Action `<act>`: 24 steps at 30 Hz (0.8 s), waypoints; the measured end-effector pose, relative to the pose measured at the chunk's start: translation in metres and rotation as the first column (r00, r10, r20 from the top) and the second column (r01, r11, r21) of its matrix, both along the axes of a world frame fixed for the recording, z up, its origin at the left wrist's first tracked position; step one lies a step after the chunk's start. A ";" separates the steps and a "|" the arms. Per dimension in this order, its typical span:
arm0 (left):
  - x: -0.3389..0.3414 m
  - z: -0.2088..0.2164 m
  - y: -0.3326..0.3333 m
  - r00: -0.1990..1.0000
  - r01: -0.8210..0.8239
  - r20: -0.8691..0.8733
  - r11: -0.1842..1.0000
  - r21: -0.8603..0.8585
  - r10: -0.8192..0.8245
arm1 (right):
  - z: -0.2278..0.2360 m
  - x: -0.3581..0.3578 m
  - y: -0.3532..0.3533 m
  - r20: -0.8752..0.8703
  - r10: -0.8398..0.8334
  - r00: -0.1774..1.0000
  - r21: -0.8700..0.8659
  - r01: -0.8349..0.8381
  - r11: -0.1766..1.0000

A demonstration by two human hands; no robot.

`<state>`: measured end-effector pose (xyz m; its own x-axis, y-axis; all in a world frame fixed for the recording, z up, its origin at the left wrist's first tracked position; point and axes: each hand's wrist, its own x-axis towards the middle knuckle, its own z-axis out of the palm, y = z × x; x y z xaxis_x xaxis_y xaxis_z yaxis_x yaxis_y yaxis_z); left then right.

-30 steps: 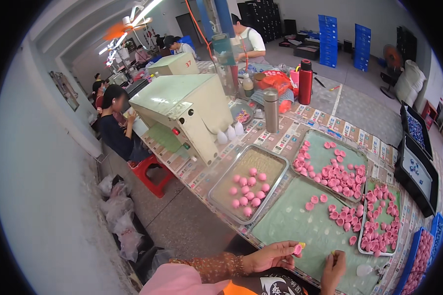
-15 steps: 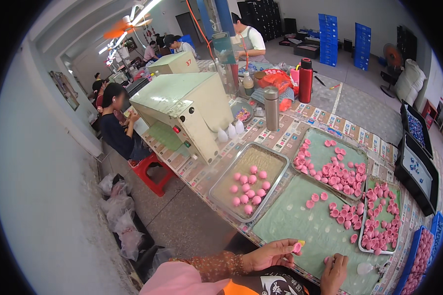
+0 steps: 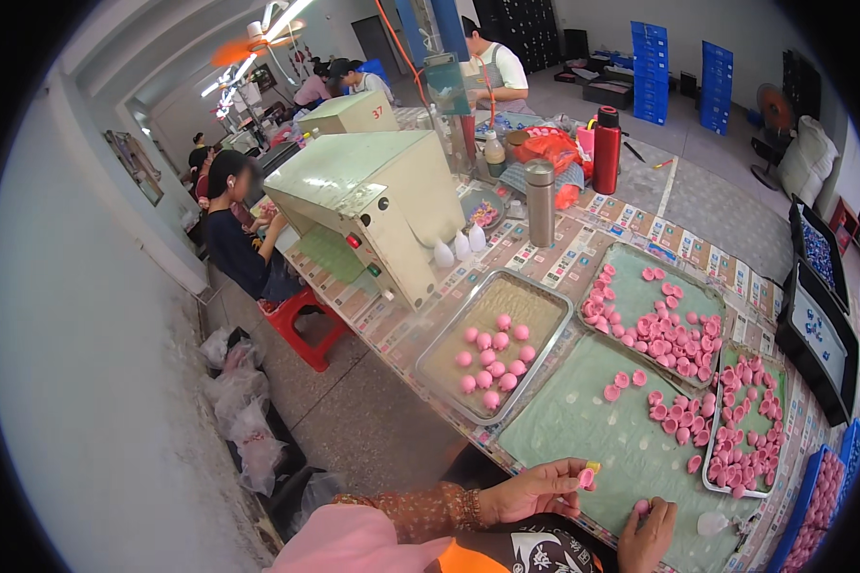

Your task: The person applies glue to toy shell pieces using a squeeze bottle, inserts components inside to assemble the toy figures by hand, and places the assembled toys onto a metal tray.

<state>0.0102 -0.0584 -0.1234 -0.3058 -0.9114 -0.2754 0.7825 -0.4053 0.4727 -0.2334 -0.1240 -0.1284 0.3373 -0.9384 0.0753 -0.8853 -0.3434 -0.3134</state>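
Observation:
Near the table's front edge, my left hand (image 3: 535, 492) pinches a pink half shell (image 3: 586, 478) between thumb and fingers, its hollow side showing. A small yellow patch sits at the fingertips, and I cannot tell what it is. To the right, over the green mat (image 3: 569, 411), my right hand (image 3: 648, 537) is closed on a rounded pink piece (image 3: 642, 508), mostly covered by the fingers. A small clear bottle (image 3: 712, 522) lies beside that hand. Several loose pink half shells (image 3: 680, 415) are scattered farther up the mat.
A metal tray (image 3: 430, 358) holds whole pink balls. Two more trays, one behind the mat (image 3: 631, 250) and one at right (image 3: 736, 489), hold half shells. Beyond stand a steel flask (image 3: 541, 205), a red flask (image 3: 606, 153) and a cream machine housing (image 3: 363, 201). A co-worker (image 3: 234, 229) sits at left.
The whole view has shifted slightly, so the table appears a little farther right. Both hands keep their pink pieces; the right-hand piece shows slightly more.

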 end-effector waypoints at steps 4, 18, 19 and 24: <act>-0.001 0.001 0.001 1.000 0.000 0.008 1.000 -0.005 0.000 | 0.008 -0.001 0.000 0.070 0.066 0.995 -0.036 -0.064 0.997; -0.006 -0.001 0.000 1.000 0.008 -0.010 1.000 -0.007 -0.008 | 0.000 0.002 -0.003 0.142 0.015 0.990 0.068 -0.025 0.997; -0.006 -0.003 0.000 1.000 0.007 -0.020 1.000 -0.007 -0.007 | -0.002 0.003 -0.002 0.147 0.020 0.989 0.065 -0.030 0.997; -0.003 -0.006 -0.001 0.999 0.002 -0.035 1.000 -0.026 -0.003 | 0.001 0.009 -0.001 0.212 0.020 0.977 -0.024 -0.015 1.000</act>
<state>0.0069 -0.0591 -0.1290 -0.3169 -0.9174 -0.2406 0.7981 -0.3950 0.4551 -0.2246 -0.1252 -0.1276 0.3274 -0.9299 0.1675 -0.7932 -0.3668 -0.4861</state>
